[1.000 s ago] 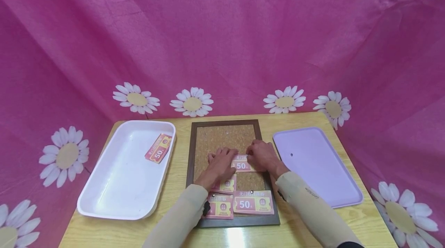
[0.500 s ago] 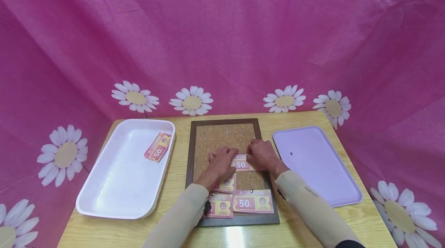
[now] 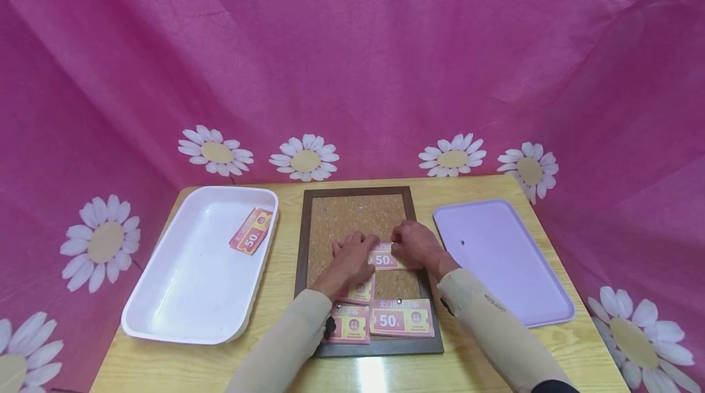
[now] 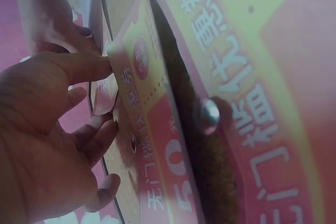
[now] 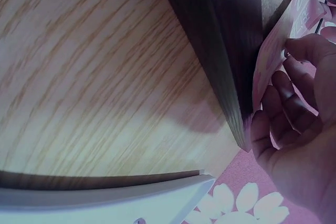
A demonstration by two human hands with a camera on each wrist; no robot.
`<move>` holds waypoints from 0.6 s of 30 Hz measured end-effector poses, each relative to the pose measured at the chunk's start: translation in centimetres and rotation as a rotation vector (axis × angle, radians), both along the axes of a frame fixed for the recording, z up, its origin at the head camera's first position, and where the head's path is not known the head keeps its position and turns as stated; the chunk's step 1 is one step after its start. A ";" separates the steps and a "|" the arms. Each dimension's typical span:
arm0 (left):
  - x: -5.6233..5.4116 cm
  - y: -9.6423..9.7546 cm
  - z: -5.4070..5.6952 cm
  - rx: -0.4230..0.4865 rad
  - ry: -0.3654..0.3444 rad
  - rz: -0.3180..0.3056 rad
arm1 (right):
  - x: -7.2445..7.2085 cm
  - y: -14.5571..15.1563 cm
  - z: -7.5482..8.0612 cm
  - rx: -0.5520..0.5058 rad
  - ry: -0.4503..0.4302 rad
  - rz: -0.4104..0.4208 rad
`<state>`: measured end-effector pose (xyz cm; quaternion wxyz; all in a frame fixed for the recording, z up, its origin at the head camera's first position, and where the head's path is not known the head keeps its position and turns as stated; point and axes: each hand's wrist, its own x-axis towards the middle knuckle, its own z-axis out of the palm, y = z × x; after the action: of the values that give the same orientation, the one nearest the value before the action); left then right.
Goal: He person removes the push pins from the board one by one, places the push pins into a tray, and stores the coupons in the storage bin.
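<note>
A dark-framed cork board point(image 3: 352, 215) lies in the middle of the table. Across its right side is a pink and yellow coupon point(image 3: 382, 260) marked 50. My left hand point(image 3: 349, 261) holds this coupon's left end, thumb at the lower edge and fingers at the upper. Thumb and forefinger of my right hand point(image 3: 417, 246) pinch a small push pin point(image 5: 285, 53) at the coupon's top edge. Below lie a partly covered coupon point(image 3: 360, 290), a lower-left coupon point(image 3: 352, 324) and a lower-right coupon point(image 3: 402, 319). A silver pin point(image 4: 209, 116) stands up close to the left wrist camera.
On the left is a deep white tray point(image 3: 193, 338) with overlapping coupons point(image 3: 251, 231) near its right wall. A flat lilac tray point(image 3: 503, 258) on the right carries a small dark pin point(image 3: 462, 243). Pink flowered cloth point(image 3: 358, 74) hangs behind the wooden table point(image 3: 286, 350).
Both hands stay at the same coupon with almost no movement. The camera view shifts slightly. Trays and the other coupons keep their places.
</note>
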<state>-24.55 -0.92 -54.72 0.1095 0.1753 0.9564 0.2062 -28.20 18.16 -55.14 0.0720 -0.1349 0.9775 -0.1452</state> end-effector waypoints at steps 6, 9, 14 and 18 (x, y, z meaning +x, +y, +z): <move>0.0 -0.1 0.0 -0.004 -0.002 0.011 | -0.2 -0.1 -0.1 -0.011 -0.035 -0.042; 0.0 0.0 0.1 -0.007 -0.009 0.019 | -0.2 -0.2 0.0 -0.012 -0.049 -0.064; -0.1 0.0 0.0 -0.016 -0.014 0.028 | -0.1 -0.2 0.0 -0.012 -0.045 -0.077; 0.0 0.0 0.0 -0.015 -0.012 0.030 | -0.1 -0.2 -0.1 -0.011 -0.030 -0.078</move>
<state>-24.60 -0.89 -54.69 0.1138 0.1590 0.9598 0.2015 -28.28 17.91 -55.29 0.0801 -0.0947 0.9800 -0.1553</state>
